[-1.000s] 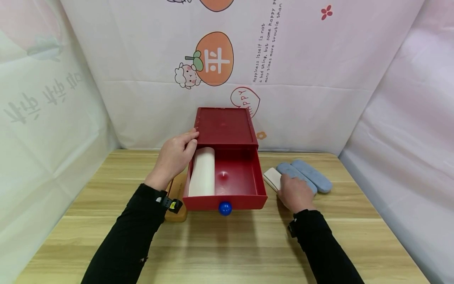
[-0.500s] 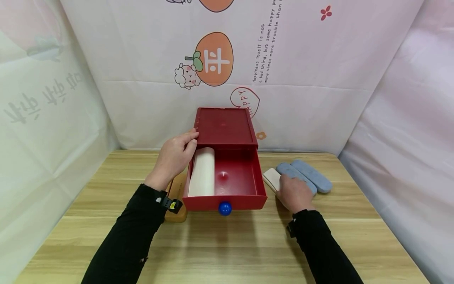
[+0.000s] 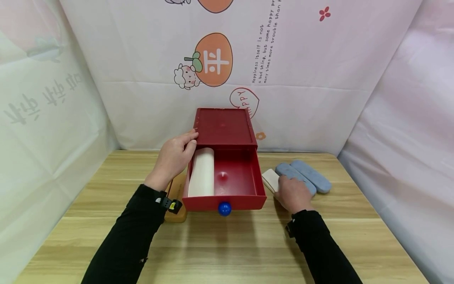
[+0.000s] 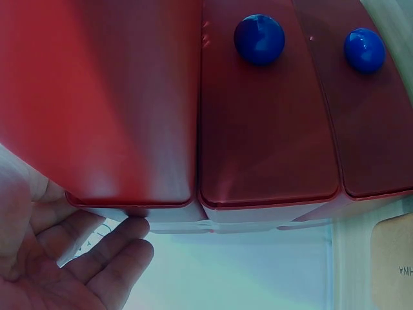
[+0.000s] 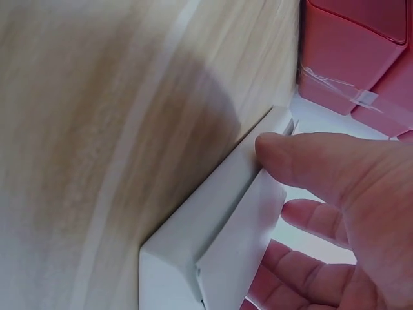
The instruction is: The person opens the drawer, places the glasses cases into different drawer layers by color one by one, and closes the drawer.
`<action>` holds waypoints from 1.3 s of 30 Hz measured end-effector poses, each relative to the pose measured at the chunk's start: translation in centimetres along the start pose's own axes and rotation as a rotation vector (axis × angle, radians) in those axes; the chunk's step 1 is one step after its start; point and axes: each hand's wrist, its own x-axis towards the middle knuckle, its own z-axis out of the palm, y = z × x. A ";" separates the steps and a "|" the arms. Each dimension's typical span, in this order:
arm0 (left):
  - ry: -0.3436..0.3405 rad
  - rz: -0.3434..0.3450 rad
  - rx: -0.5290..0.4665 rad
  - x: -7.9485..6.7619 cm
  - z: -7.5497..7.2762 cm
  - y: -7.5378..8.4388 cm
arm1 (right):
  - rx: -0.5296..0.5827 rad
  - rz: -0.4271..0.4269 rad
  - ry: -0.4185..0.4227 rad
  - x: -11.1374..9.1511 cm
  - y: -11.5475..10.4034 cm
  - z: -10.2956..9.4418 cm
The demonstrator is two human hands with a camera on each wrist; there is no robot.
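"Happiness itself is not a bad thing…" can be read on the white backdrop (image 3: 301,51), "APPY" in its red heart (image 3: 244,101), a sideways white character on its orange fruit (image 3: 214,59); upside-down "HINA" is seen on a tan case (image 4: 392,258).

Head view, clock face with 12 at the top. A pale wood-grain tabletop (image 3: 227,252) fills the area around 6 o'clock, its streaks running mostly side to side. At 12 o'clock a white cloth backdrop (image 3: 242,59) rises behind it, creased across the middle. It carries an orange fruit print (image 3: 224,73) at 12, a cartoon sheep (image 3: 186,77) at 11, and, at 1, English lettering (image 3: 264,55) (it runs steeply upward, so heads must tilt) and a red flower print (image 3: 324,14). Whitish cloth walls stand at 9 (image 3: 39,157), with faint grey lettering (image 3: 42,98), and at 3 (image 3: 404,138), softly wrinkled. Light is soft, with blurred shadows at 6.
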 end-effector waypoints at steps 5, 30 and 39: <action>0.002 0.003 0.004 0.0 0.0 0.0 | 0.002 -0.004 0.008 -0.1 0.1 0.1; 0.005 0.003 0.008 0.0 0.0 0.1 | 0.081 0.058 -0.130 -0.5 0.7 -0.8; 0.010 0.011 0.016 0.0 0.0 0.1 | 0.084 0.067 -0.140 -0.5 0.5 -1.0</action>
